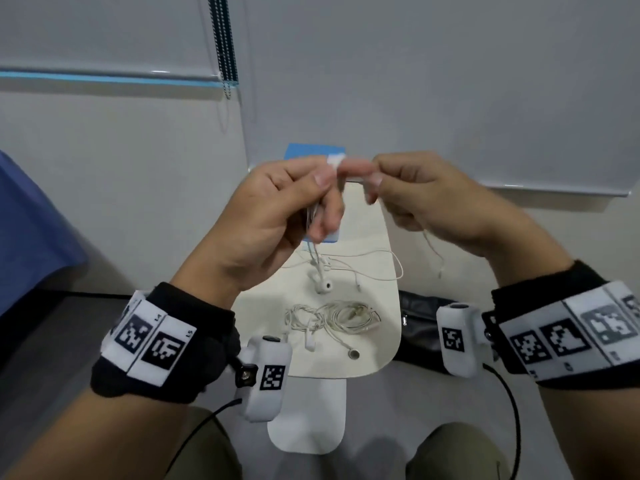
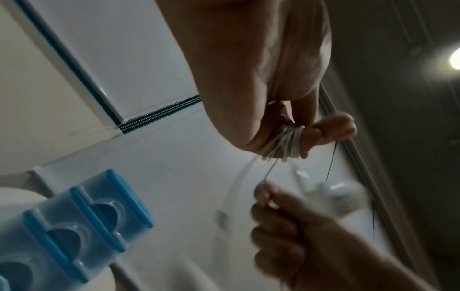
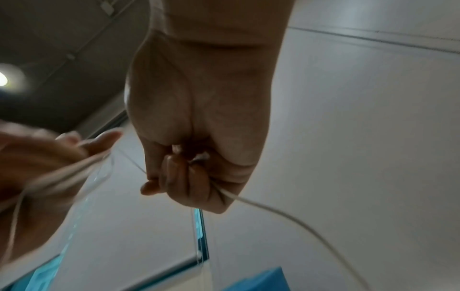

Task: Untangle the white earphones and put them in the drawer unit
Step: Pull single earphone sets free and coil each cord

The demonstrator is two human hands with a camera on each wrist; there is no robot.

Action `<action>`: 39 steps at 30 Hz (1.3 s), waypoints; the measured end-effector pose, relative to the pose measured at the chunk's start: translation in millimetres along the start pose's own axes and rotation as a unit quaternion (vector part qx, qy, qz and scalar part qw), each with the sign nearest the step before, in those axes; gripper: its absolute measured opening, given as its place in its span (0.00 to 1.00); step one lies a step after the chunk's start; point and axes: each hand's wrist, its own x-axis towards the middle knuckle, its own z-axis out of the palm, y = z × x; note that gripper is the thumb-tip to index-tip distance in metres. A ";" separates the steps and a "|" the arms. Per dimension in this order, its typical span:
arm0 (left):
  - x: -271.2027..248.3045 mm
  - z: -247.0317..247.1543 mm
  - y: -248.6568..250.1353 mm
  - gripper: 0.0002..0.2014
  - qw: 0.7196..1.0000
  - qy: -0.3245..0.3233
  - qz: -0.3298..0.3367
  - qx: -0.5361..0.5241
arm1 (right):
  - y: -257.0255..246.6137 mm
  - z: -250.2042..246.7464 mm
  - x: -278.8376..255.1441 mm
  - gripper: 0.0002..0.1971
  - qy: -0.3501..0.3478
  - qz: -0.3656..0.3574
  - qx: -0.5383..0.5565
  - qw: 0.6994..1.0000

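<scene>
- White earphones [image 1: 320,271] hang from the left hand [image 1: 277,209], raised above the cream table [image 1: 377,233]; thin cord, with two glossy buds dangling just over the tabletop.
- In the left wrist view, several turns of cord sit wound tight round the left fingers [image 2: 331,128], bunched side by side.
- Left thumb and fingers curl round that bundle and hold it.
- Right hand [image 1: 433,202] pinches a strand of the same cord between thumb and fingertips; a loose tail drops below it, past the table's right edge.
- Both hands nearly touch at the fingertips.
- Second earphone tangle [image 1: 332,318] lies on the table nearer the person, a flat heap of loops.
- Blue drawer unit [image 2: 69,226] stands at the table's far end, behind the hands, against the pale wall.
- Bare tabletop shows between the dangling buds and the heap.
</scene>
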 end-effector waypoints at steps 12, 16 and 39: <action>4.3 -3.2 -18.0 0.15 0.979 -0.001 -0.078 0.189 | -28.6 23.8 -12.6 0.13 -0.158 -0.061 -0.168 0.971; -1.7 -4.8 -17.9 0.19 0.990 -0.017 -0.070 0.124 | -24.4 9.7 -7.8 0.15 -0.038 -0.099 -0.116 0.988; 0.4 0.3 -15.5 0.18 0.993 0.079 -0.023 -0.088 | -4.6 62.8 -6.8 0.19 0.069 -0.158 0.246 0.954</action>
